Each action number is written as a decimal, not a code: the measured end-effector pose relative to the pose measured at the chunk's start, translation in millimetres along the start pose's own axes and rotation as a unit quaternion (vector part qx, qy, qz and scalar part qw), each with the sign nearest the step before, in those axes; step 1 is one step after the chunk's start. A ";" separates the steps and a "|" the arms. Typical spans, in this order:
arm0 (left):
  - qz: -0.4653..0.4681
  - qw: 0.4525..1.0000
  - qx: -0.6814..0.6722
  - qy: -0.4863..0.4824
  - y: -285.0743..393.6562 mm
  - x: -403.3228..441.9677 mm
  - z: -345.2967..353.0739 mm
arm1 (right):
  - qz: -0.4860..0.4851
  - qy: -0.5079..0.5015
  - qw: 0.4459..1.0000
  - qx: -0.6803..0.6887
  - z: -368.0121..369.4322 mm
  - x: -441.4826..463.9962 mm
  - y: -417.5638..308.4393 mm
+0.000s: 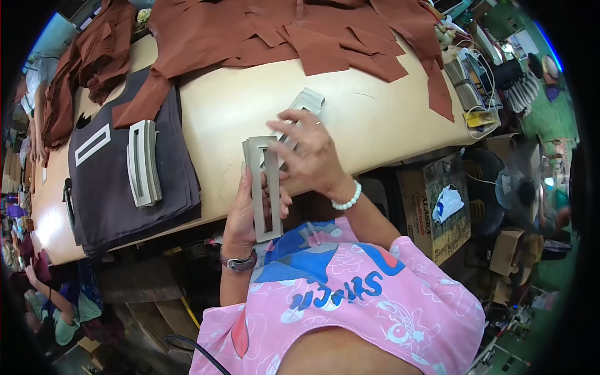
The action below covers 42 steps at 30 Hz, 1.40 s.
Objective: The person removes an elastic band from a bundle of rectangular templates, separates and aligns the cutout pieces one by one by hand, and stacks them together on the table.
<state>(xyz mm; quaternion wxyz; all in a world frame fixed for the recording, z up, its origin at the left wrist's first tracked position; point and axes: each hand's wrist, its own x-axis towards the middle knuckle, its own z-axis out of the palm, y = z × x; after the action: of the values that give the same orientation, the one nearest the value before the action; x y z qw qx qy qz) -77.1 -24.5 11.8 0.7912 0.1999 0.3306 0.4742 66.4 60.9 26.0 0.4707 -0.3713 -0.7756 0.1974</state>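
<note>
My left hand [239, 211], with a watch on its wrist, is closed around an upright stack of grey slotted rectangular pieces [273, 219]. The front piece is a long frame with a narrow opening, and some of my fingers show through it. My right hand [312, 153], wearing a bracelet of pale beads, is raised beside the top of that stack with its fingers apart. Whether a fingertip touches the stack I cannot tell. Just beyond the right hand, another grey stack [311, 99] lies on the table, partly hidden by the fingers.
Dark fabric sheets [128, 187] lie piled at the left, bearing a second slotted stack [144, 162] and a single white frame [92, 145]. Brown cloth pieces [250, 31] cover the table's [375, 125] far side. A cardboard box [431, 206] stands below at right. Another person's arm [53, 297] shows at left.
</note>
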 end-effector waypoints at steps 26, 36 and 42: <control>0.003 0.999 -0.023 0.038 5.1 -9.7 -7.8 | 0.014 0.037 0.999 -0.034 -9.2 8.2 21.8; -0.006 0.998 -0.068 -0.013 -5.7 5.2 -2.4 | -0.091 -0.020 0.996 -0.012 -0.4 -6.6 -1.7; -0.002 0.998 -0.062 -0.012 -4.7 4.6 -5.9 | -0.085 -0.030 0.995 -0.029 5.1 -6.2 1.4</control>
<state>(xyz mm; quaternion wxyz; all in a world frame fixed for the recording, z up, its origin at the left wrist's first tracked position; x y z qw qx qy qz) -76.9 -22.7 3.1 0.8070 0.1550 0.2917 0.4895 64.2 57.3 19.1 0.4515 -0.3112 -0.8235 0.1451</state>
